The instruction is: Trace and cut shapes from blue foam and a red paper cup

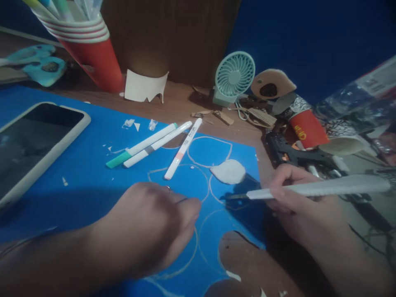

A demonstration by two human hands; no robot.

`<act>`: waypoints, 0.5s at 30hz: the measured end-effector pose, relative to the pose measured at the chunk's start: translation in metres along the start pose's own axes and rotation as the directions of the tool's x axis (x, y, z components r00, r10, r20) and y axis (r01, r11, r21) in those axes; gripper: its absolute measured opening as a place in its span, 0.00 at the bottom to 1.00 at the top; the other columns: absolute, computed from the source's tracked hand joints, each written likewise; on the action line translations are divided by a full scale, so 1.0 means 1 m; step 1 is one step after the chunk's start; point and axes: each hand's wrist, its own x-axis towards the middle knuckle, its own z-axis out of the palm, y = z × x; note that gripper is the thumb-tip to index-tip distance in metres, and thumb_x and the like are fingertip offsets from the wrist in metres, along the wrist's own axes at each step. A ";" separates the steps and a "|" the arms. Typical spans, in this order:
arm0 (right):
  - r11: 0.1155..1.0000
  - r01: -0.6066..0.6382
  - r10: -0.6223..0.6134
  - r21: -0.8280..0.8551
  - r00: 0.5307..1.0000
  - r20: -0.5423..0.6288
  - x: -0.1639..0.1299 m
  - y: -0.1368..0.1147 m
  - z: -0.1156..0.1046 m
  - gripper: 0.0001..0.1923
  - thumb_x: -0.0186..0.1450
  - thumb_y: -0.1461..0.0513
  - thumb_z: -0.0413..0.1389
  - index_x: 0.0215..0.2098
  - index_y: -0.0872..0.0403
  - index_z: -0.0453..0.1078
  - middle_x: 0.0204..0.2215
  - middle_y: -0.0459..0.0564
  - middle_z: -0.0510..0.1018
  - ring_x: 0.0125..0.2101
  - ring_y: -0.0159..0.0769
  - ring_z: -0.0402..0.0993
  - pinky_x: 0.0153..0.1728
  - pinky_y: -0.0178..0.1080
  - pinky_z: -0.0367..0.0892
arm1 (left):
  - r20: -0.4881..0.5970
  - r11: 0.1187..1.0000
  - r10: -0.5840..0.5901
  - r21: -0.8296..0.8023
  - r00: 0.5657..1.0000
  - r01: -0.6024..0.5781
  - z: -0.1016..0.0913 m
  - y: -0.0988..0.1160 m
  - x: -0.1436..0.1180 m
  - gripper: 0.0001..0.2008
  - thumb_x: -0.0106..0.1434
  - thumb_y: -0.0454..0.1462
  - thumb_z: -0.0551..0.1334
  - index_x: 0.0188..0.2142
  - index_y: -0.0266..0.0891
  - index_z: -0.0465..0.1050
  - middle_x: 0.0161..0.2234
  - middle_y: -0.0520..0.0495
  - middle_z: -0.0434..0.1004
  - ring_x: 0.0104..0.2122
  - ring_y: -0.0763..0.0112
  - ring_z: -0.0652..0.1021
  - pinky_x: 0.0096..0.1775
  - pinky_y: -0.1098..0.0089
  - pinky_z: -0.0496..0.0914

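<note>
The blue sheet (93, 181), bearing drawn outlines, lies on a wooden table (182, 99). At its right I see a craft knife (328, 186), gripped by the right hand (300, 206). The left hand (161, 222) curls its fingers over the sheet; their hold I cannot tell.

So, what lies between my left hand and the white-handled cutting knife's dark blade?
Head view: only the blue sheet, bare except for pale curved lines.

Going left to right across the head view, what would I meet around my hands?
Pale-cased, dark-screened phone → bare left hand → white leaf-shaped flat cutout → bare right hand, holding a slim white-handled craft knife.
</note>
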 end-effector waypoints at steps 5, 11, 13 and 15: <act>0.999 0.015 -0.020 -0.043 0.993 -0.117 0.005 -0.009 0.001 0.08 0.48 0.64 0.64 0.27 0.53 0.72 0.16 0.40 0.66 0.17 0.22 0.59 0.16 0.26 0.55 | 0.064 0.999 0.017 0.038 0.998 -0.019 0.000 0.000 0.001 0.07 0.56 0.32 0.53 0.25 0.39 0.68 0.15 0.54 0.64 0.17 0.75 0.67 0.24 0.73 0.62; 0.874 0.195 -0.282 -0.445 0.950 -0.136 -0.009 -0.023 0.013 0.04 0.61 0.59 0.54 0.30 0.49 0.70 0.19 0.43 0.71 0.17 0.26 0.65 0.16 0.29 0.61 | 0.038 0.999 0.017 0.030 0.999 -0.018 0.000 0.000 0.000 0.07 0.56 0.33 0.53 0.24 0.39 0.67 0.16 0.53 0.65 0.18 0.74 0.68 0.23 0.72 0.60; 0.686 0.246 -0.367 -0.685 0.929 -0.035 -0.013 -0.034 0.023 0.04 0.61 0.60 0.53 0.32 0.49 0.69 0.17 0.42 0.70 0.17 0.28 0.67 0.16 0.29 0.61 | 0.039 0.999 0.013 0.035 0.999 -0.014 0.001 0.000 0.000 0.07 0.56 0.33 0.53 0.24 0.40 0.66 0.16 0.54 0.65 0.18 0.74 0.68 0.23 0.71 0.60; 0.474 0.382 -0.404 -0.793 0.895 0.189 -0.011 -0.045 0.035 0.02 0.60 0.61 0.54 0.30 0.49 0.68 0.16 0.40 0.70 0.16 0.27 0.65 0.16 0.29 0.61 | 0.033 0.999 0.010 0.034 0.999 -0.011 0.002 0.000 0.000 0.06 0.56 0.33 0.53 0.24 0.40 0.66 0.17 0.54 0.66 0.18 0.73 0.69 0.23 0.71 0.59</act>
